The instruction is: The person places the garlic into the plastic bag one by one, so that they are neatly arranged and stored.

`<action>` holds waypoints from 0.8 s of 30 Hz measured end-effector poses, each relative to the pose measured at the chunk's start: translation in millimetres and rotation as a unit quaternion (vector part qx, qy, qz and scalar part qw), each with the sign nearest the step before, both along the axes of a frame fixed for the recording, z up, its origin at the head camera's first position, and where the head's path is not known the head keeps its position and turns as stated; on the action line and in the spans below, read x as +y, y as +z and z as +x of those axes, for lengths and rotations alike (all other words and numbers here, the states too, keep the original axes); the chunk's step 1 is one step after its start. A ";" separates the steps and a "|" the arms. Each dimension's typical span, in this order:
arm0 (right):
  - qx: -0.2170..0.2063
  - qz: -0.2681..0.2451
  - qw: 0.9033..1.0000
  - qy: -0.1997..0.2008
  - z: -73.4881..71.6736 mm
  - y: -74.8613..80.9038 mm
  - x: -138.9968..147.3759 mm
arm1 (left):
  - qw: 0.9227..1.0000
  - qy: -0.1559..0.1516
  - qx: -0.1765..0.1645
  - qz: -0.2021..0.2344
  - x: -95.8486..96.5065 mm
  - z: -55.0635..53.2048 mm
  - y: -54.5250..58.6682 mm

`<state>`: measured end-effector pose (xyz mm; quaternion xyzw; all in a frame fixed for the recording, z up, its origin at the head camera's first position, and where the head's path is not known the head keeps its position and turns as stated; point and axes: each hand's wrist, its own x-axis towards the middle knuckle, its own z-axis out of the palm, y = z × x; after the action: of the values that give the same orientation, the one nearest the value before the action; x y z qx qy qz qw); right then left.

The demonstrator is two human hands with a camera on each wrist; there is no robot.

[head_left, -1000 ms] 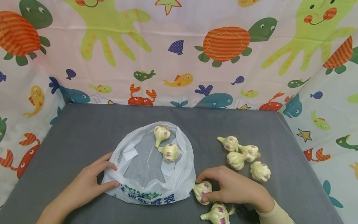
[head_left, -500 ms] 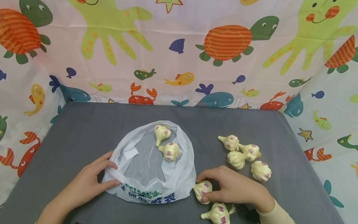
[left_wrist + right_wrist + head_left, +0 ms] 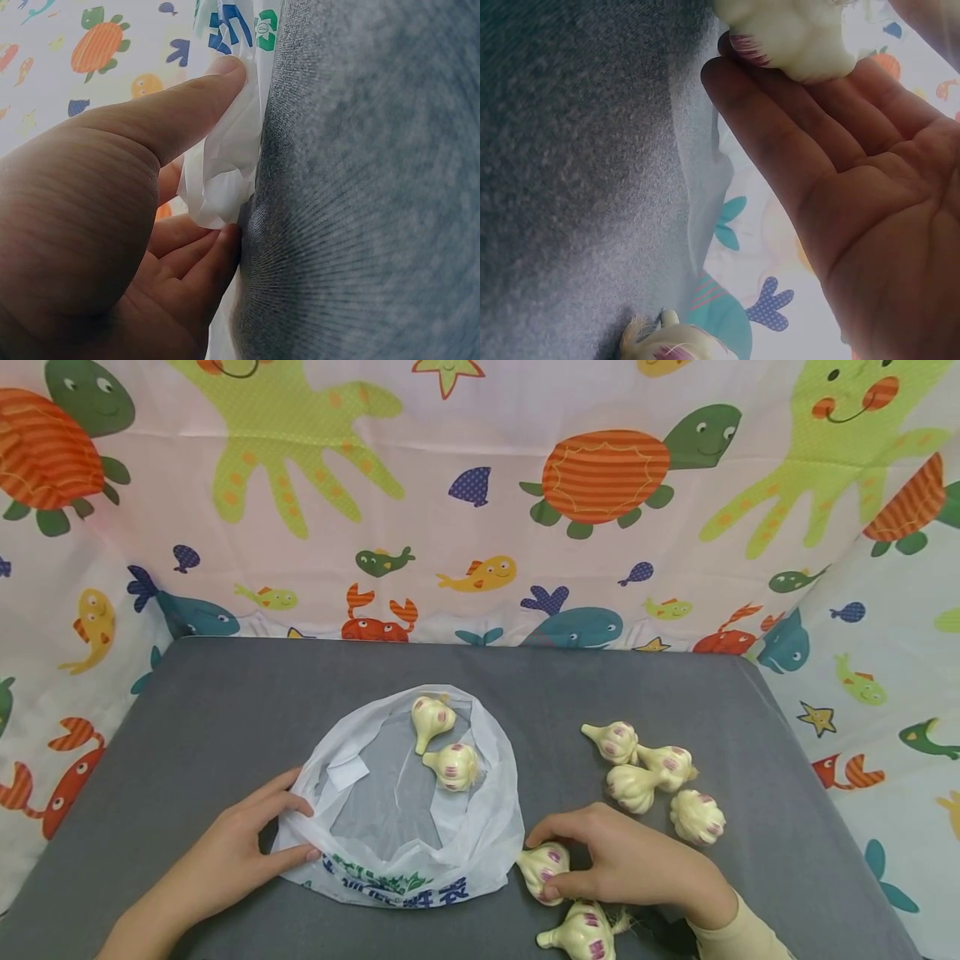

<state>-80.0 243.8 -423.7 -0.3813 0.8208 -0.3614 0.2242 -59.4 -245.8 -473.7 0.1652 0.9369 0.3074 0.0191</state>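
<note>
A white plastic bag (image 3: 491, 847) with blue and green print lies open-mouthed on the grey table. Two garlic bulbs (image 3: 452, 767) rest inside it. My left hand (image 3: 232, 847) holds the bag's left edge; in the left wrist view the bag's film (image 3: 229, 161) passes between thumb and fingers. Just right of the bag, my right hand (image 3: 637, 864) grips a garlic bulb (image 3: 542, 870) between thumb and fingers. The right wrist view shows this bulb (image 3: 795, 37) against the fingers, partly cut off by the top edge. Below it lies another garlic bulb (image 3: 585, 933).
Several garlic bulbs (image 3: 632, 787) lie in a loose group beyond my right hand, one (image 3: 697, 817) slightly apart. The grey tabletop (image 3: 247, 702) ends at the back against a hanging cloth (image 3: 442, 527) printed with sea animals, which also runs along both sides.
</note>
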 end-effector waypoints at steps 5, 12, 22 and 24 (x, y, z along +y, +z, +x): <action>0.008 0.001 1.000 -0.005 0.0 1.7 0.4 | 1.000 0.000 0.005 0.003 -0.2 0.6 -0.2; 0.014 0.005 1.000 -0.012 -1.1 6.7 2.4 | 1.000 -0.004 0.013 0.009 0.1 0.5 -0.8; 0.025 0.011 0.999 -0.022 -2.8 14.5 8.3 | 1.000 0.003 -0.002 -0.003 0.5 -0.9 1.4; 0.029 0.012 0.999 -0.025 -3.3 16.1 9.7 | 1.000 0.003 -0.001 0.001 0.4 -0.3 0.5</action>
<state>-83.4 253.5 -407.5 -0.3686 0.8405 -0.3456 0.1956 -59.7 -245.4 -473.3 0.1626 0.9369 0.3088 0.0187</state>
